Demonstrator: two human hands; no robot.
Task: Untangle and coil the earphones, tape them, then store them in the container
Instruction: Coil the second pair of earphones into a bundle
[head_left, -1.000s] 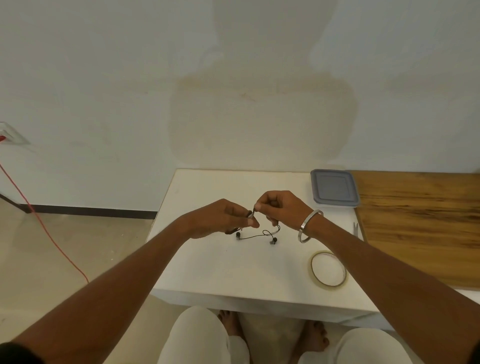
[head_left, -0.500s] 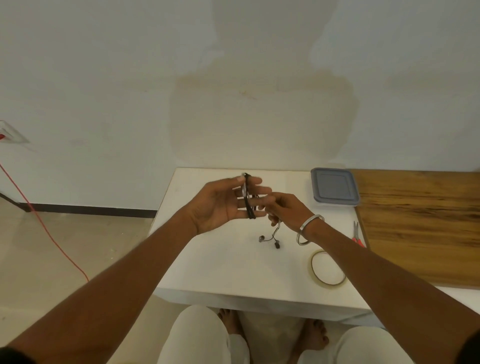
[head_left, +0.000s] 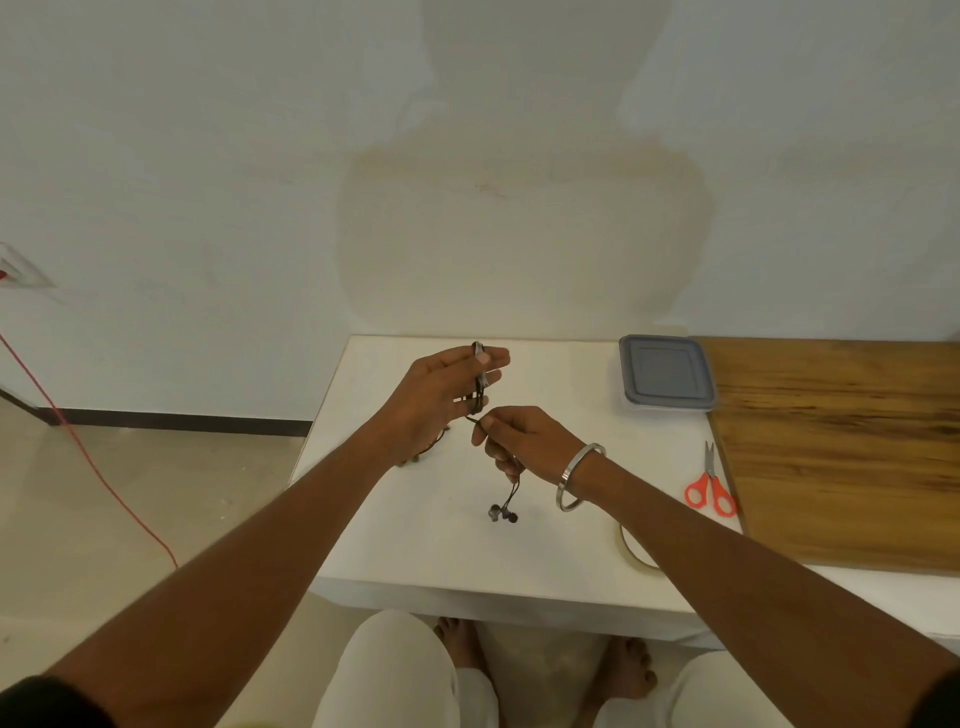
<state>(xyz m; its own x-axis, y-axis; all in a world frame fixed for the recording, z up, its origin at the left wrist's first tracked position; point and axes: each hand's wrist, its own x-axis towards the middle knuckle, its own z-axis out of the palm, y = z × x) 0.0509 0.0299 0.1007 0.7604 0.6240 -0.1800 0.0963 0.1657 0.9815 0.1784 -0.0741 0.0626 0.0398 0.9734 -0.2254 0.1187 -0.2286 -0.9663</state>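
Black earphones (head_left: 479, 387) are wound in loops around the spread fingers of my left hand (head_left: 441, 402), held above the white table (head_left: 415, 519). My right hand (head_left: 519, 441) pinches the free cable just below and to the right of the left hand. The two earbuds (head_left: 502, 513) dangle from the right hand, just above the table. A grey-lidded container (head_left: 667, 373) stands closed at the table's back right. A roll of clear tape (head_left: 636, 553) lies on the table, partly hidden under my right forearm.
Red-handled scissors (head_left: 710, 488) lie at the table's right edge, beside a wooden surface (head_left: 841, 447). A red cord (head_left: 88, 457) runs across the floor on the left. My knees and bare feet show under the table's front edge.
My left hand opened and rose with the cable looped around its fingers. My right hand dropped lower, drawing the cable down, and the earbuds lifted off the table and now hang.
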